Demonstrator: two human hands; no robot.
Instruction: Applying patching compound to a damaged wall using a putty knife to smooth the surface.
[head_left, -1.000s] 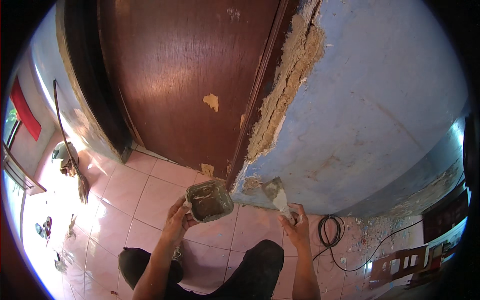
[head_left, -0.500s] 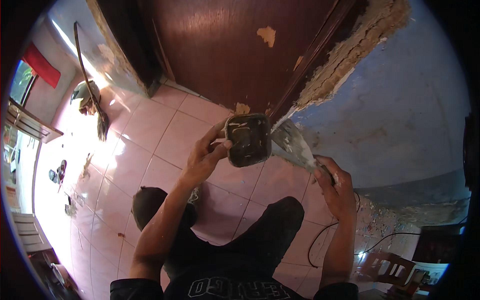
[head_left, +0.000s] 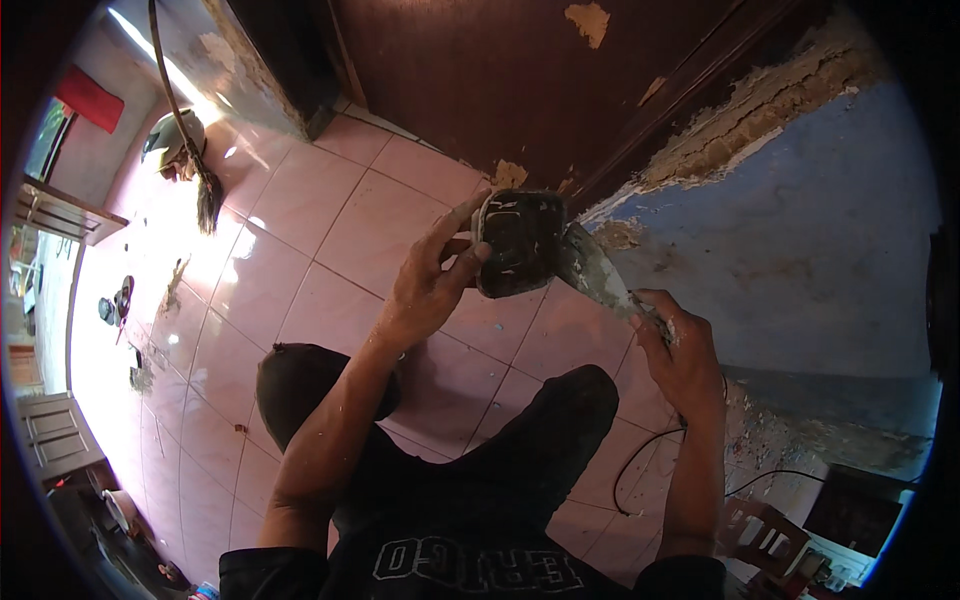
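Note:
My left hand [head_left: 435, 270] grips a dark, rounded-square plastic tub [head_left: 520, 245] by its left side, thumb on the near face and fingers behind. Pale smears mark the tub, and I cannot make out how much is in it. In my right hand [head_left: 685, 350] is a putty knife [head_left: 597, 270], its wide blade coated with grey-white residue. The blade's far end meets the tub's right edge. Both hands are in front of a brown wooden door [head_left: 480, 80], by the foot of its frame, where rough bare plaster [head_left: 760, 115] borders the blue wall [head_left: 800, 240].
Pink tiles [head_left: 300, 230] cover the floor. A broom [head_left: 205, 195] and a helmet [head_left: 170, 140] stand at the far left. A black cable [head_left: 640, 460] curls on the floor at the right, near debris [head_left: 760, 440] along the wall. A wooden chair [head_left: 760, 540] is at lower right.
Both hands, with the tub and putty knife, appear slightly farther right and up in view. The tub has tilted, and the blade's end has slipped closer against its right edge. The view has shifted.

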